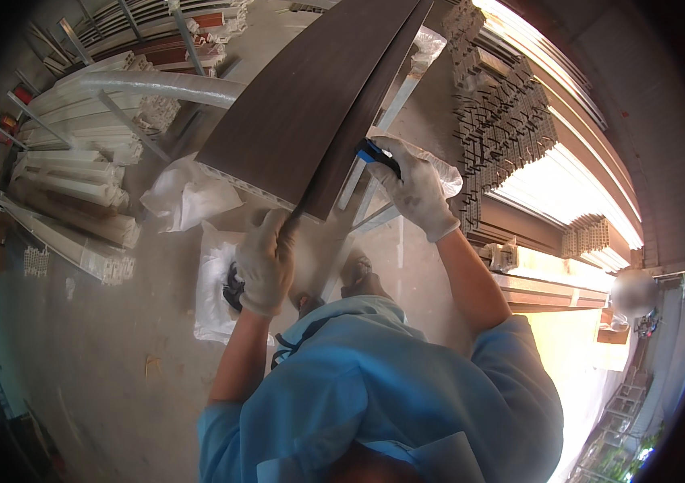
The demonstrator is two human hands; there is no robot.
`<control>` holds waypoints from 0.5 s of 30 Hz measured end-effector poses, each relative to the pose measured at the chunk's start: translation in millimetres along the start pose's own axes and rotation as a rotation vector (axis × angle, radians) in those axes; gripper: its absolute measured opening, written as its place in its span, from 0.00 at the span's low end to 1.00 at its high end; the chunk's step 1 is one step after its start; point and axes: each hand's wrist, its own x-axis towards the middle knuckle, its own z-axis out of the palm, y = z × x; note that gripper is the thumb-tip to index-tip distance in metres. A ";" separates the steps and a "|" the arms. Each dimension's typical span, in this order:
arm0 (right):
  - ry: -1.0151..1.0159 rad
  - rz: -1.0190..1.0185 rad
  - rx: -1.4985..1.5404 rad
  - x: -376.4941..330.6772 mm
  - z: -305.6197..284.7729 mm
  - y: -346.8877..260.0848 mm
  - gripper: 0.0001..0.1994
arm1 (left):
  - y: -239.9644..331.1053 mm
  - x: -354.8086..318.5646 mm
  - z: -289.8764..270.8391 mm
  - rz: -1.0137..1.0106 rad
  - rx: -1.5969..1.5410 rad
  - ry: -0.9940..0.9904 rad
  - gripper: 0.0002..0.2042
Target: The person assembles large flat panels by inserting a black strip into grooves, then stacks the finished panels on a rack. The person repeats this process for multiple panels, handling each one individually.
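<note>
At the far left of the frame, stacks of white hollow profiles (76, 201) lie on the concrete floor (117, 362), with a long white pipe (161, 86) across them in the upper left. Just right of these, crumpled white plastic wrapping (185, 197) sits on the floor below the panel's near corner.

In the centre, a dark brown wood-grain panel (302, 105) slants from the top of the frame down toward the person, its pale hollow cut end facing lower left. The left hand (266, 262), in a light work glove, is closed around the panel's lower tip, gripping it from below. A second white bag (212, 298) lies on the floor just under that hand.

Right of centre, the gloved right hand (416, 189) is clenched on a blue-handled cutter (376, 153), which is pressed against the panel's right edge; its blade is too small to make out.

Further right, grey ribbed profiles (503, 121) are stacked beside long brown and cream boards (568, 169) in bright sunlight. The person's blue shirt (391, 394) fills the bottom centre.
</note>
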 end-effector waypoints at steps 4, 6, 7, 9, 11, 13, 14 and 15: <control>0.024 -0.057 -0.028 10.9 1.9 3.3 0.20 | -1.5 2.1 1.8 0.120 0.057 0.067 0.06; -0.013 0.013 -0.048 17.3 2.3 1.5 0.20 | -0.2 1.2 0.9 0.053 -0.031 0.010 0.05; -0.040 0.051 -0.061 20.2 2.3 -0.1 0.20 | 0.8 1.0 0.0 -0.004 -0.090 -0.030 0.04; -0.057 0.084 -0.134 24.8 2.2 -3.9 0.19 | 2.7 1.2 -2.9 -0.076 -0.165 -0.074 0.04; -0.035 0.081 -0.254 28.2 1.3 -6.9 0.19 | 4.2 2.9 -7.0 -0.106 -0.199 -0.090 0.04; -0.045 0.113 -0.293 31.0 0.5 -8.7 0.18 | 4.7 5.7 -11.5 -0.057 -0.163 -0.123 0.04; -0.060 0.147 -0.314 32.5 0.4 -9.2 0.18 | 4.9 7.1 -13.6 -0.034 -0.146 -0.139 0.04; -0.079 0.149 -0.308 33.6 0.9 -9.9 0.18 | 4.8 8.2 -15.5 -0.080 -0.202 -0.175 0.04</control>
